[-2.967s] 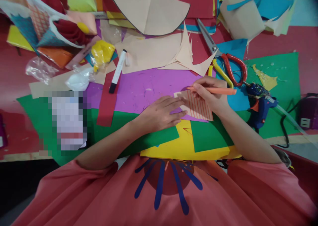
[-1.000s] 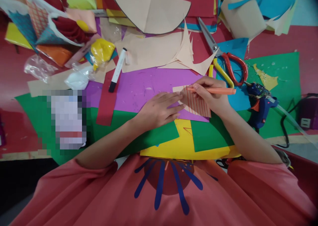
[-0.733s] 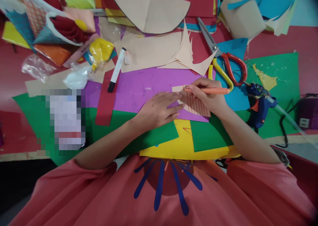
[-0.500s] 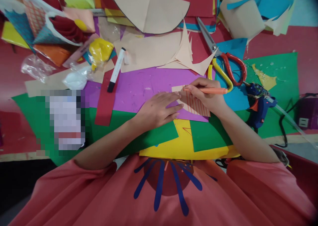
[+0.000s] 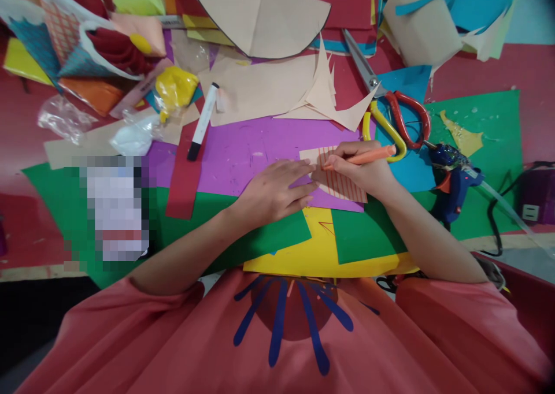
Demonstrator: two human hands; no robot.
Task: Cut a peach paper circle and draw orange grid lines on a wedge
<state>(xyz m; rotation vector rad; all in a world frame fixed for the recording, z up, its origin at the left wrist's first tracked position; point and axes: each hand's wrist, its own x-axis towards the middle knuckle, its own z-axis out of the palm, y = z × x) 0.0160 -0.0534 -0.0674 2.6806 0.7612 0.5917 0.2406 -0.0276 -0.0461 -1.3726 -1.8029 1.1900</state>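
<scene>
My right hand point(image 5: 366, 171) is closed around an orange marker point(image 5: 373, 155), its tip at a beige piece of paper point(image 5: 340, 181). Orange parallel stripes cover much of that piece. With fingers stretched out, my left hand point(image 5: 281, 192) lies flat, its fingertips resting on the left edge of the beige piece. Under the piece is a purple sheet point(image 5: 243, 151), partly over green sheets point(image 5: 368, 238) and a yellow sheet point(image 5: 295, 258). Large scissors point(image 5: 375, 85) with red and yellow handles lie just beyond my right hand.
A blue glue gun point(image 5: 457, 192) with a clear glue stick lies at the right. On the left are a white marker point(image 5: 203, 122), a red strip point(image 5: 184, 186) and a blurred-out phone-like object point(image 5: 115, 209). Bagged yellow clay point(image 5: 176, 88), beige offcuts point(image 5: 321, 96) and a large beige cutout point(image 5: 264, 12) lie farther back.
The marker's tip has moved slightly down along the beige piece, and its back end has tilted upward. My left hand has stayed in place.
</scene>
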